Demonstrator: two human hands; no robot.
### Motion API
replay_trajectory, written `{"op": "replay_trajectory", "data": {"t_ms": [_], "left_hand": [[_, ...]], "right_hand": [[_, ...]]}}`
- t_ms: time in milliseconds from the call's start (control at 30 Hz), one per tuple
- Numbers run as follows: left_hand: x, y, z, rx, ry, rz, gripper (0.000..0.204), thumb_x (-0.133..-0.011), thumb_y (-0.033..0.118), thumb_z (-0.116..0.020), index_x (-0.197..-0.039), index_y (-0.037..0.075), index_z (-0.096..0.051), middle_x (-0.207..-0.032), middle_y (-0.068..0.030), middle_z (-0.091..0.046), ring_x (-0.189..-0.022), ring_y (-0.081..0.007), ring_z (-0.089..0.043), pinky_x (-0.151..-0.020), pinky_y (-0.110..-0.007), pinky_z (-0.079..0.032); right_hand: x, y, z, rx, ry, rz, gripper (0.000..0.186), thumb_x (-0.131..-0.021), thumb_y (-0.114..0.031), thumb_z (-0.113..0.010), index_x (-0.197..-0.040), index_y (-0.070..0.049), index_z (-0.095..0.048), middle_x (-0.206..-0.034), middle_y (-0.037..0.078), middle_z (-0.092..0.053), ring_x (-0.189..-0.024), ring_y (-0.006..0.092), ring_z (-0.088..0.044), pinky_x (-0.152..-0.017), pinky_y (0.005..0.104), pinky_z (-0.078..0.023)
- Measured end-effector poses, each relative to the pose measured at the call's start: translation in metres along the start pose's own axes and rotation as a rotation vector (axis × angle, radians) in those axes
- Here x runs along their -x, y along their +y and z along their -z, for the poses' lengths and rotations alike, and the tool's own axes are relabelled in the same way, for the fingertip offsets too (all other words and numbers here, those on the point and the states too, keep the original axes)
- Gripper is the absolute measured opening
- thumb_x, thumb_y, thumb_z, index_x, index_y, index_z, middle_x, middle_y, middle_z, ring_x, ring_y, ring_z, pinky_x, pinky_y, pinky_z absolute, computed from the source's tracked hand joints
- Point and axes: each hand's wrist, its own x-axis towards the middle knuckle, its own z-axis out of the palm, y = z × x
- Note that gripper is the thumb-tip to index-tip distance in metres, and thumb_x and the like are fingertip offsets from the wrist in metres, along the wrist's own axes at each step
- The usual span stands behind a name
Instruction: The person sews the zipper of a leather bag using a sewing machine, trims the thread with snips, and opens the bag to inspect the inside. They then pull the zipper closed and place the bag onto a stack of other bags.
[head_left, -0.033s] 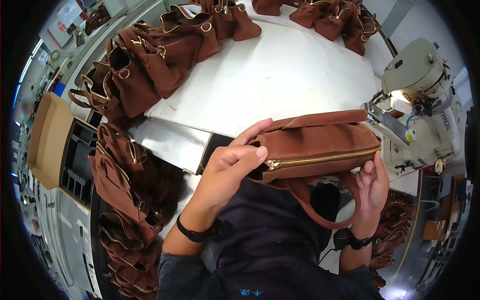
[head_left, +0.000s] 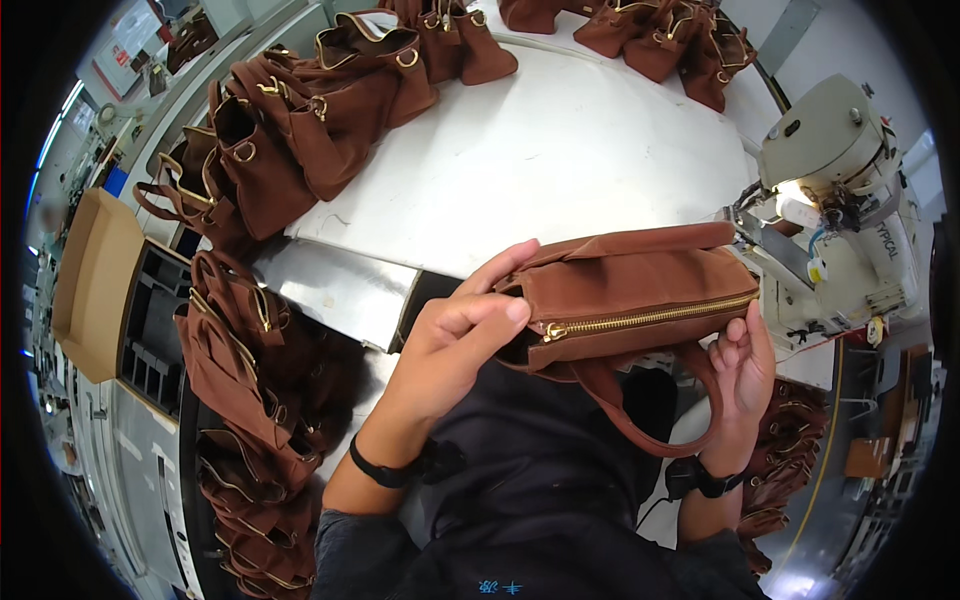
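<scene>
Brown leather, or something much like it, makes up the handbag [head_left: 640,285] held above the person's lap, just off the near edge of the white counter [head_left: 560,140]. Since the earlier frame the hands and bag have kept their pose; only the whole scene sits very slightly farther left. The left hand [head_left: 445,345] has its grip pinching the bag's left end, thumb against the edge; the right hand [head_left: 742,370] bends its grip about the other end. A brass zip [head_left: 650,317] runs along the bag, its puller at the left, and a handle [head_left: 655,445] loops below. The bag's left side gapes, too dark to show any contents. Open-mouthed bags [head_left: 300,130] crowd the counter's left, dark inside. An open cardboard box [head_left: 95,290] stands beside a black compartmented tray [head_left: 152,330], whose contents I cannot make out.
</scene>
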Motion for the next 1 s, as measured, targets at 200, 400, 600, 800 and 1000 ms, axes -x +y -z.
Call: {"op": "replay_trajectory", "data": {"t_ms": [200,400,600,800,1000], "left_hand": [[0.011,-0.006,-0.003,-0.374,0.001,-0.177,0.026,-0.089,0.013,-0.087,-0.114,0.008,-0.082,-0.169,-0.0188,-0.042,-0.155,-0.0298,-0.042,-0.122,-0.046,-0.038],[0.015,-0.024,-0.010,-0.343,0.046,-0.243,0.020,-0.093,0.009,-0.084,-0.112,0.008,-0.084,-0.166,-0.0190,-0.047,-0.156,-0.0333,-0.040,-0.125,-0.047,-0.035],[0.008,-0.028,-0.019,-0.175,0.065,-0.246,0.017,-0.096,0.010,-0.081,-0.113,0.006,-0.084,-0.164,-0.0211,-0.047,-0.154,-0.0332,-0.043,-0.125,-0.047,-0.034],[0.005,-0.025,-0.026,-0.162,0.129,-0.176,0.017,-0.097,0.010,-0.081,-0.112,0.004,-0.083,-0.163,-0.0235,-0.047,-0.153,-0.0333,-0.044,-0.125,-0.048,-0.034],[0.004,-0.025,-0.028,-0.148,0.147,-0.187,0.017,-0.096,0.008,-0.081,-0.112,0.004,-0.081,-0.163,-0.0226,-0.047,-0.152,-0.0338,-0.045,-0.125,-0.048,-0.034]], "right_hand": [[-0.007,0.000,0.002,-0.039,0.003,0.011,0.028,-0.115,-0.028,-0.055,-0.104,-0.006,-0.069,-0.079,0.002,-0.071,-0.057,0.0073,-0.055,-0.050,0.0242,-0.044],[-0.005,0.001,-0.004,-0.046,0.012,-0.006,0.025,-0.116,-0.027,-0.054,-0.107,-0.007,-0.066,-0.078,-0.002,-0.067,-0.057,0.0042,-0.053,-0.051,0.0206,-0.046],[-0.008,-0.001,-0.009,-0.047,0.017,-0.022,0.023,-0.116,-0.027,-0.053,-0.109,-0.008,-0.065,-0.079,-0.004,-0.066,-0.057,0.0034,-0.052,-0.052,0.0199,-0.048],[-0.013,0.001,-0.009,-0.089,0.019,-0.030,0.024,-0.116,-0.027,-0.053,-0.112,-0.008,-0.066,-0.080,-0.003,-0.067,-0.057,0.0041,-0.052,-0.051,0.0200,-0.047],[-0.014,0.004,-0.005,-0.123,-0.025,-0.037,0.023,-0.117,-0.027,-0.053,-0.114,-0.008,-0.066,-0.082,-0.002,-0.070,-0.058,0.0045,-0.054,-0.053,0.0213,-0.049]]}}
